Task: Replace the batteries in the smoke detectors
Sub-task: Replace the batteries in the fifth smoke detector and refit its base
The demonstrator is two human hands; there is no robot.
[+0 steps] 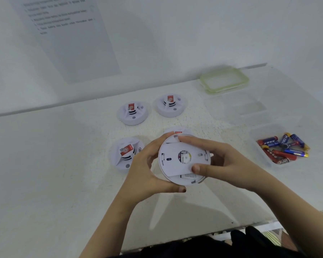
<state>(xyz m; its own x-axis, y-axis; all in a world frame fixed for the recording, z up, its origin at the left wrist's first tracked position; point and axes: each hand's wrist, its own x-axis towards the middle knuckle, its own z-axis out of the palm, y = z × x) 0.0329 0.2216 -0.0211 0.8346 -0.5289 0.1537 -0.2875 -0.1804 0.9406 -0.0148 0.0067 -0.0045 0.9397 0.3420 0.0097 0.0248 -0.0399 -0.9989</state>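
Observation:
I hold a white round smoke detector (177,164) above the table, its back plate facing me. My left hand (145,170) cups its left rim, thumb under the lower edge. My right hand (218,161) grips the right side, thumb pressing on the back plate and fingers over the top edge. Three more detectors rest face up on the table: one at the near left (126,153), one further back (132,112) and one at the back right (170,105). Part of another detector (177,130) shows just behind the held one. Several blue and red batteries (283,148) lie in a clear tray.
The clear plastic tray (259,155) stands at the right. A clear lid with a green rim (225,81) lies at the back right. A printed paper sheet (69,34) hangs on the wall at the left. The table's front edge (231,229) runs near my body.

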